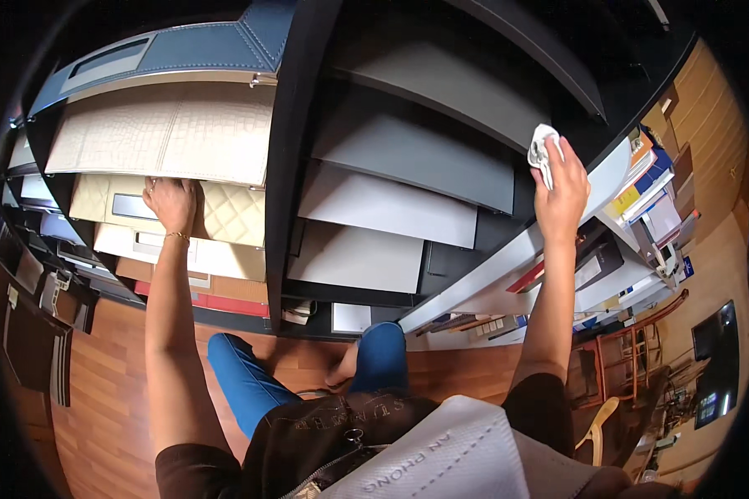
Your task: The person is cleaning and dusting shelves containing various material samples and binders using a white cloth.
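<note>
My left hand [171, 205] is closed at the lower edge of a cream panel with a crocodile-skin pattern [116, 137], its fingertips partly hidden under that edge. Just below lies a quilted cream panel [229, 209] with a small window, partly behind my wrist. Raised on the right, my right hand [564, 185] grips a crumpled white cloth [543, 143] between thumb and fingers. It is in front of the dark rack edge, beside a stack of slanted grey and white boards [420, 154], and touches none of the boards.
A blue stitched panel [200, 48] tops the left column, and a black upright [295, 158] divides the columns. White shelving with books and folders [645, 195] stands at the right. Behind it are a wooden chair [612, 366] and a dark screen [716, 366]. Below is wood flooring [108, 358].
</note>
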`<state>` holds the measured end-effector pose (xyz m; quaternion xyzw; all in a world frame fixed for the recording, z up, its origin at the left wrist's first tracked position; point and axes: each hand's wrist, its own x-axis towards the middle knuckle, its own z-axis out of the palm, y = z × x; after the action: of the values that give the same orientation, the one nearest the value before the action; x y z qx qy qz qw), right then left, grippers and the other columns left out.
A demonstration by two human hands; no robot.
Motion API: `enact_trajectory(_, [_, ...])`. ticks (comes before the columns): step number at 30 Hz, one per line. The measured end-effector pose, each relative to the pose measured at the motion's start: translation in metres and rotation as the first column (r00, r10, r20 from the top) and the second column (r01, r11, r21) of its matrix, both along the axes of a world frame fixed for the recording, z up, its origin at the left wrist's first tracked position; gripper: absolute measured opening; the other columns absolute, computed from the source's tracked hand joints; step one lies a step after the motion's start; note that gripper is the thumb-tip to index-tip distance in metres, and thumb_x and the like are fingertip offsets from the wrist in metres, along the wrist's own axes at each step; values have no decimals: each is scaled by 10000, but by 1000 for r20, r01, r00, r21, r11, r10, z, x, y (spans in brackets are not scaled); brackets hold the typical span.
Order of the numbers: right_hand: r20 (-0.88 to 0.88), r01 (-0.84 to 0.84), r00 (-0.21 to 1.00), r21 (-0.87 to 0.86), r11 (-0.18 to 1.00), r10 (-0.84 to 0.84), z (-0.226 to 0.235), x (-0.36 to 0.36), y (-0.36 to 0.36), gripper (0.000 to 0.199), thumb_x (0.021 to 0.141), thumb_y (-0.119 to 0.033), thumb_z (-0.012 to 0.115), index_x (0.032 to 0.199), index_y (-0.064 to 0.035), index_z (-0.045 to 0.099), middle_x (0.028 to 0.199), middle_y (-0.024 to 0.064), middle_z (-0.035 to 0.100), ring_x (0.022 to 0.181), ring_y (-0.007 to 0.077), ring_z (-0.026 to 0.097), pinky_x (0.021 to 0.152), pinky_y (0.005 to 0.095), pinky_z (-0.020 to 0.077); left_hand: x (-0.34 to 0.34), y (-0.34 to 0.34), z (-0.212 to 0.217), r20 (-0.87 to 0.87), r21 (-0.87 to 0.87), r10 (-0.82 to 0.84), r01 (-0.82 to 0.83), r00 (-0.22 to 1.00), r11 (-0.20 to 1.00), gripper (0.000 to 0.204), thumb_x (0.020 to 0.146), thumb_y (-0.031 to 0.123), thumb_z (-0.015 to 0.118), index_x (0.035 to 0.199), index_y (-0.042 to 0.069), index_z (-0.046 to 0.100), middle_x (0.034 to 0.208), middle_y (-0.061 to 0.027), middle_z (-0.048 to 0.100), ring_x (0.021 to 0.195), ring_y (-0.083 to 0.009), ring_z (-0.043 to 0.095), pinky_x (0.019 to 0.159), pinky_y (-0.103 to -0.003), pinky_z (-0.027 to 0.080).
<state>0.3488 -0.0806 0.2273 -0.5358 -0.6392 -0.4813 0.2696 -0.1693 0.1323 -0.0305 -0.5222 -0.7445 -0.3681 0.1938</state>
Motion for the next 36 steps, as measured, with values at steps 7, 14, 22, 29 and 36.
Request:
enact_trajectory(7, [10, -197, 980, -8, 980, 197, -7, -34, 36, 542, 673, 27, 670, 1183, -154, 641, 1233, 78, 594, 1123, 263, 547, 948, 385, 376, 2, -4, 5, -18, 45, 17, -16, 1000, 999, 464, 863, 373, 535, 1137, 8, 622, 1231, -168, 564, 1271, -338, 373, 1036, -507, 263])
enact_trajectory(14, [74, -465, 881, -38, 885, 466, 1, -145, 77, 461, 700, -47, 656, 1152, -137, 631, 1185, 115, 604, 1072, 277, 560, 896, 414, 385, 3, -5, 5, 6, 50, 3, -3, 1000, 999, 486, 871, 384, 519, 1170, 13, 612, 1261, -167, 552, 1292, -340, 357, 1044, -513, 251])
enact_trajectory(22, [6, -642, 766, -46, 765, 643, 9, -190, 101, 216, 801, -217, 647, 974, -93, 684, 1004, 68, 644, 958, 248, 572, 821, 395, 384, 2, -1, 2, 20, 91, -33, 31, 999, 995, 514, 871, 413, 517, 1153, -4, 620, 1246, -175, 562, 1275, -352, 376, 1049, -521, 247])
enact_trajectory(29, [-118, -325, 939, 11, 946, 324, 28, -60, 72, 249, 847, -197, 561, 982, -22, 674, 1029, 162, 665, 920, 349, 631, 843, 446, 490, 1, -4, 4, 12, 9, -36, 36, 999, 999, 540, 862, 439, 534, 1154, -8, 615, 1241, -170, 566, 1252, -361, 392, 1042, -514, 256])
enact_trajectory(36, [-281, 90, 948, -206, 974, -147, 63, 21, 104, 367, 918, -315, 452, 1024, -24, 649, 1052, 248, 616, 964, 425, 588, 862, 485, 466, -3, -2, 2, 23, -13, -6, 7, 1000, 1000, 574, 870, 443, 523, 1241, 5, 557, 1321, -170, 506, 1283, -358, 363, 1058, -523, 242])
